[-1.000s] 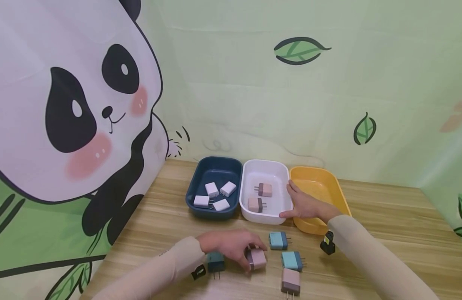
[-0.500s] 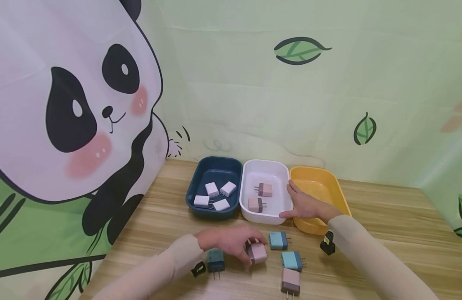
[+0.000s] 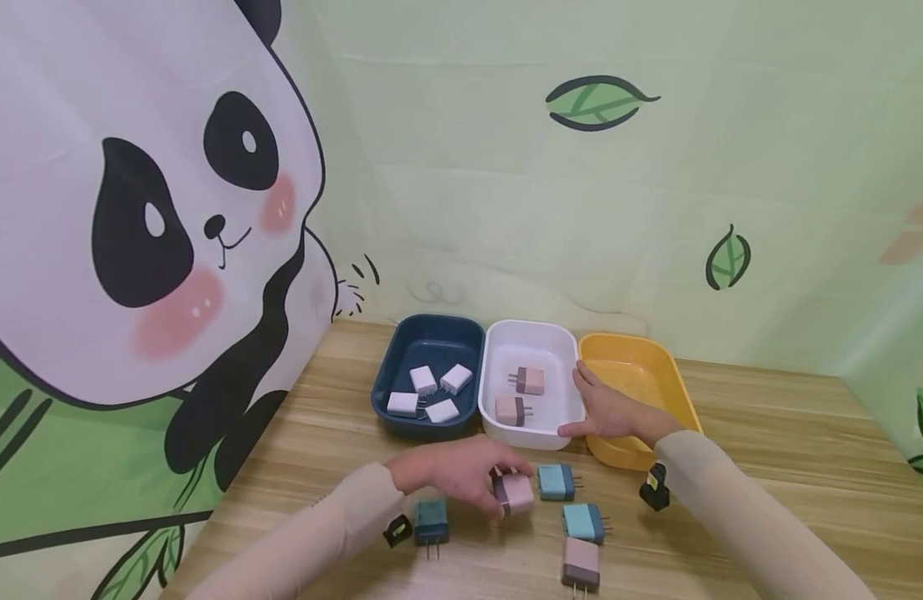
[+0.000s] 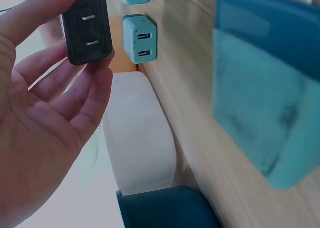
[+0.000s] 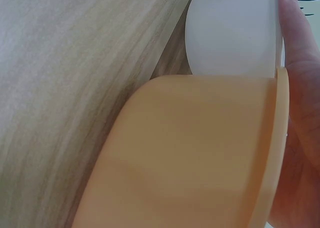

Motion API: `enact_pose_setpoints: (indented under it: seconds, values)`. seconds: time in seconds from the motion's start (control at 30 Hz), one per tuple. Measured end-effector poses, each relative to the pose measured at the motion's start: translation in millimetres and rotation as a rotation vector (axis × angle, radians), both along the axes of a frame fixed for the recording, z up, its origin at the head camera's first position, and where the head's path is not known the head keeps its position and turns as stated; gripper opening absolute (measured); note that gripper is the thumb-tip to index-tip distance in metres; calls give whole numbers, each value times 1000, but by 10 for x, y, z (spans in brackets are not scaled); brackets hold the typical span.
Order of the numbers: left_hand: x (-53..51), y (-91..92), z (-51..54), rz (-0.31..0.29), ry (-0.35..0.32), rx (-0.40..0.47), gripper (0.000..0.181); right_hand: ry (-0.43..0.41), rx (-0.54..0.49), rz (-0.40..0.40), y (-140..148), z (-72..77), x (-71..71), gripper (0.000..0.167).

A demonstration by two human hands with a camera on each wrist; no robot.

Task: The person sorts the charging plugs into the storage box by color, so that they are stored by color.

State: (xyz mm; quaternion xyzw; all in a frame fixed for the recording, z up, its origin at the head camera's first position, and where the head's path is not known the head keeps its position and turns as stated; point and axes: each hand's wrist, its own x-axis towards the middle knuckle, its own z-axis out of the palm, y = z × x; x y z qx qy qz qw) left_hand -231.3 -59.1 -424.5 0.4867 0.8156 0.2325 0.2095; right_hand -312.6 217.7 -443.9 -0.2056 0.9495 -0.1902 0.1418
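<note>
Small faint print on the dark prong face of a boxy pink-and-grey plastic plug charger [image 3: 516, 494] is too dim to read in the left wrist view. The left hand [image 3: 461, 469] pinches this charger between thumb and fingertips, palm towards its wrist camera; the charger appears just off the wood-grain tabletop [image 3: 769, 450], in front of the white tray's near edge. The right hand [image 3: 614, 410] reaches across the rounded yellow plastic tray [image 3: 630, 362] with its fingers spread, thumb at the near right corner of the rounded white plastic tray [image 3: 532, 346], fingertips along that tray's right rim.

Two teal-and-blue plastic chargers [image 3: 556, 482] and a second pink-and-grey charger [image 3: 581, 562] lie right of the left hand; a third teal-and-blue one [image 3: 431, 522] lies below its wrist. Two pink-and-grey chargers sit in the white tray, four white chargers [image 3: 422, 380] in the navy tray [image 3: 435, 333] nearest the tabletop's left edge.
</note>
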Motion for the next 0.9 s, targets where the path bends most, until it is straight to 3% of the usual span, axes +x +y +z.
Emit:
enact_pose_setpoints:
  seconds: [0.27, 0.67, 0.9]
  values:
    - [-43, -17, 87, 13, -56, 63, 60, -3, -9, 5, -14, 28, 22, 126]
    - [-145, 12, 275, 105, -47, 94, 57, 17, -18, 10, -5, 30, 27, 119]
    - [-211, 19, 304, 120, -26, 106, 58, 16, -16, 12, 4, 1, 23, 119]
